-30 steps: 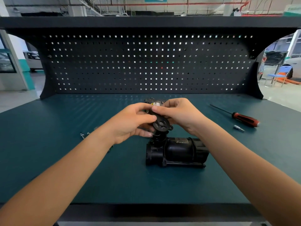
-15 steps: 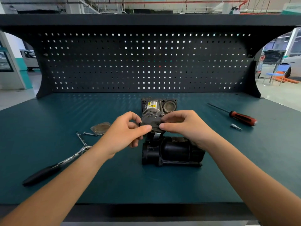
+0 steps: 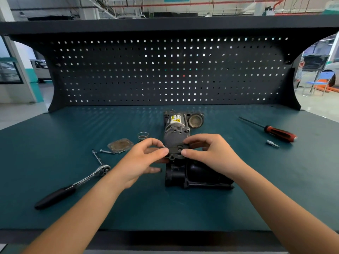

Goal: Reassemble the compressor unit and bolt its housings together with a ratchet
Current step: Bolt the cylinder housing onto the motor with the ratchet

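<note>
Black plate (image 3: 175, 153) pinched just above the housing (image 3: 194, 177).
My left hand (image 3: 141, 162) and right hand (image 3: 211, 154) each grip one end between thumb and curled fingers, before the grey motor (image 3: 174, 134).

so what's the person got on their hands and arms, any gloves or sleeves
Nothing worn shows. The left hand and right hand are bare: no gloves, rings or watch in view. The left forearm and right forearm are bare too, with no sleeve in frame. Nails look short and unpainted.
</note>
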The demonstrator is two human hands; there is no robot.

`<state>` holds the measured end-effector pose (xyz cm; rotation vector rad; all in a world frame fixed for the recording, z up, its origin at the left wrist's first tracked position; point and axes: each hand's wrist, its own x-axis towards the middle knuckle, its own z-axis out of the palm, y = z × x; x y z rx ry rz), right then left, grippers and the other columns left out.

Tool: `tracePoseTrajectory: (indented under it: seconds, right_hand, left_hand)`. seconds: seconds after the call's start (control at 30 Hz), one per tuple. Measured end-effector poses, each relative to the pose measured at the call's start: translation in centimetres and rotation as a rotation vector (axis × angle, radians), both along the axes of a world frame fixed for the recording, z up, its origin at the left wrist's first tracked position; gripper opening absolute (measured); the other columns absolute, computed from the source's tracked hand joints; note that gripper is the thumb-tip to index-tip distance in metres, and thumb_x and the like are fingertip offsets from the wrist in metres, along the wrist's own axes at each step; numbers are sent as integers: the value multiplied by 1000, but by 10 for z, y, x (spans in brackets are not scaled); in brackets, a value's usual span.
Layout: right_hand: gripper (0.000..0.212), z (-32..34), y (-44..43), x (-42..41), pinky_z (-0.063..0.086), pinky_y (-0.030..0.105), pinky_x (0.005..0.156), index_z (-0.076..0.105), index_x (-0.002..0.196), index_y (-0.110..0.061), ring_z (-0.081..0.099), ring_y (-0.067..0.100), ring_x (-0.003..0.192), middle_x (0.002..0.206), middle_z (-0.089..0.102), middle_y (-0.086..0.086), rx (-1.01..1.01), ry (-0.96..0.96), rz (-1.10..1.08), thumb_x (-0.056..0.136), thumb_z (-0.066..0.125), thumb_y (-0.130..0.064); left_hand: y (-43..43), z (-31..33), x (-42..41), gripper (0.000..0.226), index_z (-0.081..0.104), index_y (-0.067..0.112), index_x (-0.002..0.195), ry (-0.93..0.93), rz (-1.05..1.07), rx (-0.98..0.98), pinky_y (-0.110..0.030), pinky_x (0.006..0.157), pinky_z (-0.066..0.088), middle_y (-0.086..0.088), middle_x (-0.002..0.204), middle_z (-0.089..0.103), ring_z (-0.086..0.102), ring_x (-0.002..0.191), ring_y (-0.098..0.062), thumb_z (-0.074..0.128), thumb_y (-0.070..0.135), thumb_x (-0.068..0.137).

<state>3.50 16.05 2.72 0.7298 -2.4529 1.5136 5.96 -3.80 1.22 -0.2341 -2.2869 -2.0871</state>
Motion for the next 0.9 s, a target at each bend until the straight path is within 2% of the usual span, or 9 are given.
tracePoseTrajectory:
  seconds: [0.1, 0.23, 0.33, 0.43, 0.57, 0.67, 0.73, 0.8, 0.9]
  right_hand:
    - [21, 0, 0, 0, 51, 17, 81, 64, 85, -33, 67, 5, 87, 95, 70, -4, -19, -39, 42, 73, 78, -23]
    - [28, 1, 2, 0, 51, 14, 80, 63, 90, -35, 66, 0, 84, 98, 69, -5, 1, -45, 75, 71, 80, -23]
    - [43, 2, 5, 2, 48, 11, 80, 59, 101, -37, 63, -1, 92, 103, 66, -11, 111, -35, 73, 67, 82, -27]
    - [57, -2, 5, 3, 45, 10, 85, 57, 120, -30, 61, 1, 98, 102, 61, -16, 227, 36, 32, 68, 82, -28]
    - [56, -4, 2, 6, 44, 15, 89, 57, 125, -27, 59, 2, 101, 100, 62, -16, 331, 160, -21, 73, 77, -34]
    - [55, -4, 1, 7, 44, 16, 89, 58, 124, -28, 58, 0, 97, 96, 61, -20, 328, 172, -50, 73, 77, -35]
    - [55, -4, 1, 7, 41, 10, 83, 59, 123, -29, 55, -4, 92, 91, 56, -25, 327, 184, -65, 72, 78, -35]
    - [56, -5, 1, 6, 38, 4, 79, 59, 124, -29, 53, -6, 90, 90, 55, -26, 327, 195, -76, 71, 78, -36]
    - [58, -7, 1, 6, 39, 10, 83, 58, 125, -29, 54, -4, 94, 95, 57, -24, 343, 206, -88, 71, 77, -38]
  left_hand:
    - [1, -2, 1, 7, 56, 21, 86, 14, 37, -12, -29, 72, 53, 12, 76, 70, 66, 78, 0, 62, 19, 87]
    - [5, -5, 3, 7, 56, 22, 88, 14, 81, -5, -33, 79, 51, 13, 79, 72, 67, 80, 0, 62, 20, 88]
    - [1, -5, 7, 8, 56, 26, 95, 73, 128, -84, -28, 76, 51, 17, 83, 72, 68, 79, 0, 60, 23, 89]
    - [-26, -1, 15, 12, 55, 29, 99, 207, 268, -81, -21, 69, 53, 14, 87, 72, 69, 76, -4, 53, 19, 93]
    - [-88, 2, 19, 20, 59, 25, 88, 267, 537, -77, -22, 67, 50, 4, 90, 71, 66, 73, -4, 53, 7, 93]
    - [-123, -1, 15, 22, 62, 20, 81, 259, 616, -388, -7, 68, 46, -3, 89, 68, 63, 74, -5, 60, -1, 87]
    - [-129, -2, 13, 22, 64, 21, 81, 236, 555, -664, -14, 73, 43, 1, 86, 68, 62, 80, -11, 64, -1, 83]
    - [-123, -4, 8, 21, 64, 26, 79, 212, 426, -902, -14, 73, 39, 14, 83, 64, 61, 83, -7, 67, 6, 83]
    - [-105, -9, -3, 2, 66, 28, 85, 171, 252, -1228, -23, 82, 45, 19, 86, 59, 60, 94, -8, 66, 27, 85]
